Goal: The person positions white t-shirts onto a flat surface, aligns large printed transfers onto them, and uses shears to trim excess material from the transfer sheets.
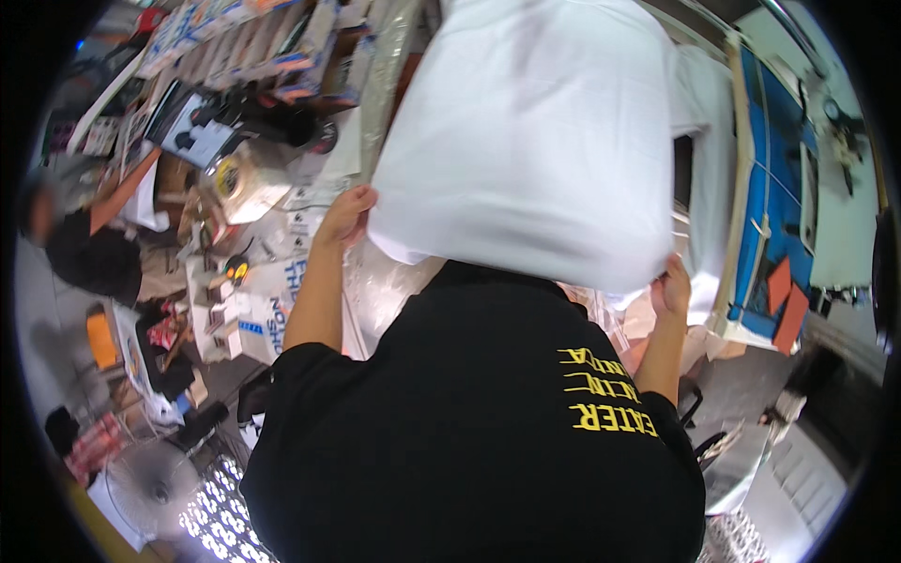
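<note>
A white T-shirt [526, 141] is spread out in front of me, its near edge hanging between my two hands. At its near left corner my left hand [349, 216] is closed, with the cloth pinched between thumb and fingers. The near right corner is in my right hand [670, 287], also closed on the fabric. The shirt's far end runs out of the top of the view, and what lies under it is mostly hidden. More white cloth [710, 178] hangs just beyond its right side.
A blue panel with a pale frame [771, 178] stands at the right. On the left are cardboard boxes [253, 47], a table with clear plastic and a tape roll [237, 269], and another person [89, 253] holding a dark-edged package. A fan [160, 488] stands at the lower left.
</note>
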Motion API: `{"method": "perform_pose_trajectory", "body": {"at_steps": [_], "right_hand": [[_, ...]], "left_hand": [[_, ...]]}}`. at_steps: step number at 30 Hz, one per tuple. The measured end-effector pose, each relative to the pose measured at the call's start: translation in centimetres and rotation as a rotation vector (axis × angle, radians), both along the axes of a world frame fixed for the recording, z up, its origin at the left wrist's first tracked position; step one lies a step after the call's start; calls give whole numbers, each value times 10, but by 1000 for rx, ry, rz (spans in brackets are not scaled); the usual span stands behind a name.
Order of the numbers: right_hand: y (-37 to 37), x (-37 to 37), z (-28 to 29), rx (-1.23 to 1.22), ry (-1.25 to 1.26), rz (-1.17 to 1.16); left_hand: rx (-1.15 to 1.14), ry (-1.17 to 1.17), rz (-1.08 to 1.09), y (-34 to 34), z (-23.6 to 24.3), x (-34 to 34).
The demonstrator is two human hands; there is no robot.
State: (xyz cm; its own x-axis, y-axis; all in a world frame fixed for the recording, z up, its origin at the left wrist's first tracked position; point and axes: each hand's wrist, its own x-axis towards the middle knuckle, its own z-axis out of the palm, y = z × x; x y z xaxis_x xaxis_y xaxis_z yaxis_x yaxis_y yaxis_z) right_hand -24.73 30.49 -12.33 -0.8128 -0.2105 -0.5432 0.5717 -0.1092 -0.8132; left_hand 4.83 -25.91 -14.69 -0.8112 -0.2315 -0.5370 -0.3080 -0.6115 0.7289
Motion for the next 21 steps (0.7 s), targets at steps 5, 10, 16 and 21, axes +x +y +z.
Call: {"method": "perform_pose_trajectory", "body": {"at_steps": [5,10,16,21], "right_hand": [[10,-5,-17,-26,-28,-121],[-5,4,-47,294,39,-61],[-67,-45,-28,139,-215,351],[-152,-133,30,-302,-154,146]], "left_hand": [[-88,-60,296,31,3,-3],[-551,-292,249,58,-13,-12],[115,-193,17,46,-32,-69],[401,119,176,-4,-8,-182]]}}
